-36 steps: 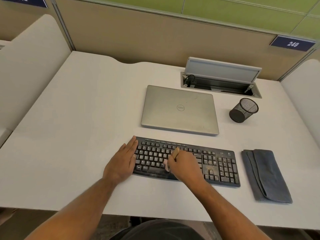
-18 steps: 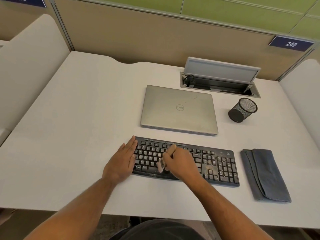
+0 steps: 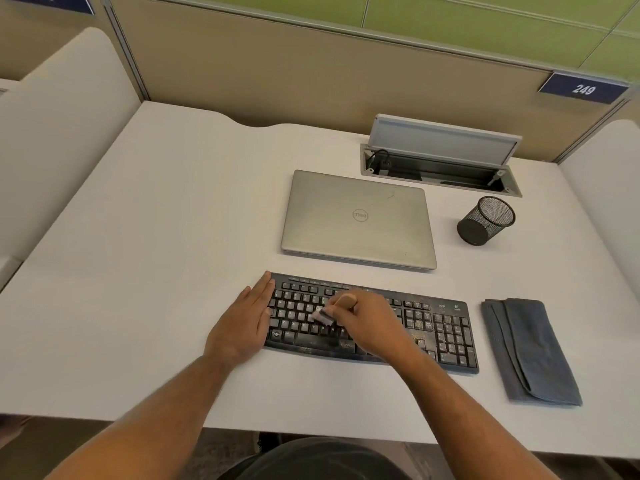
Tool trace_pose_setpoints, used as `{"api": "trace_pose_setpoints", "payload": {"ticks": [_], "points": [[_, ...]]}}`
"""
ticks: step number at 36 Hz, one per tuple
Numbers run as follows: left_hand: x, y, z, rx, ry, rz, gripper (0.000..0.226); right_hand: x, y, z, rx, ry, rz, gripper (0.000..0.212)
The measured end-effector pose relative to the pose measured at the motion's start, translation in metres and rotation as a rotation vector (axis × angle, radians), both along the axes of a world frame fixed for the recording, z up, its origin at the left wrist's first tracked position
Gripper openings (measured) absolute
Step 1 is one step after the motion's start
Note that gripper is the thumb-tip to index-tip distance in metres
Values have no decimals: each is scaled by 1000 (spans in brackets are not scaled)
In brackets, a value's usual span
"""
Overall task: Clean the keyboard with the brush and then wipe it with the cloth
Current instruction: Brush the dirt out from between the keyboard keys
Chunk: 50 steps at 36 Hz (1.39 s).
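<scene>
A black keyboard (image 3: 446, 327) lies on the white desk, with pale dust and crumbs on its right half and front edge. My right hand (image 3: 369, 323) grips a small brush (image 3: 325, 313) with a wooden handle and pale bristles; the bristles touch the keys left of the middle. My left hand (image 3: 242, 323) lies flat with straight fingers against the keyboard's left end. A folded grey cloth (image 3: 530, 351) rests on the desk to the right of the keyboard.
A shut silver laptop (image 3: 358, 220) sits just behind the keyboard. A black mesh pen cup (image 3: 485, 221) stands behind and to the right. An open cable tray (image 3: 440, 168) is set into the desk (image 3: 156, 254) at the back. Partition walls enclose the desk.
My right hand has swept the brush leftwards across the keys, from the keyboard's middle toward its left part. My left hand has stayed in place.
</scene>
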<state>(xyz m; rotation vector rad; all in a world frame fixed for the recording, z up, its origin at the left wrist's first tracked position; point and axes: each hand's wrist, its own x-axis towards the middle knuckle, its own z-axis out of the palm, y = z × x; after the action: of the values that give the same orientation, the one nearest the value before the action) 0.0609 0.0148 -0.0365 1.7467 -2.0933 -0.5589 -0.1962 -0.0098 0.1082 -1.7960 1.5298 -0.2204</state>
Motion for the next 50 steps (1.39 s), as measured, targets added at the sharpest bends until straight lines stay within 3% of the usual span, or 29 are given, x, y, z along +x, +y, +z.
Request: {"api": "trace_pose_setpoints", "payload": {"ticks": [4, 12, 17, 22, 28, 33, 39, 44, 50], "points": [[-1, 1, 2, 5, 5, 2, 63, -4, -5, 2, 21, 100, 143, 20], [0, 1, 0, -2, 7, 3, 63, -24, -16, 12, 93, 287, 166, 19], [1, 1, -2, 7, 17, 2, 62, -17, -7, 5, 36, 110, -96, 34], [0, 0, 0, 10, 15, 9, 62, -4, 17, -13, -36, 88, -270, 45], [-1, 2, 5, 25, 20, 16, 63, -5, 18, -2, 6, 132, -242, 54], [-1, 1, 5, 29, 5, 7, 63, -8, 15, -6, -42, 79, -294, 41], [-2, 2, 5, 22, 5, 17, 64, -8, 19, -8, 17, 178, -203, 48], [0, 1, 3, 13, 1, 0, 62, -8, 16, -6, -47, 56, -270, 38], [0, 0, 2, -4, 2, -6, 63, -9, 21, -6, 12, 195, -187, 42]]}}
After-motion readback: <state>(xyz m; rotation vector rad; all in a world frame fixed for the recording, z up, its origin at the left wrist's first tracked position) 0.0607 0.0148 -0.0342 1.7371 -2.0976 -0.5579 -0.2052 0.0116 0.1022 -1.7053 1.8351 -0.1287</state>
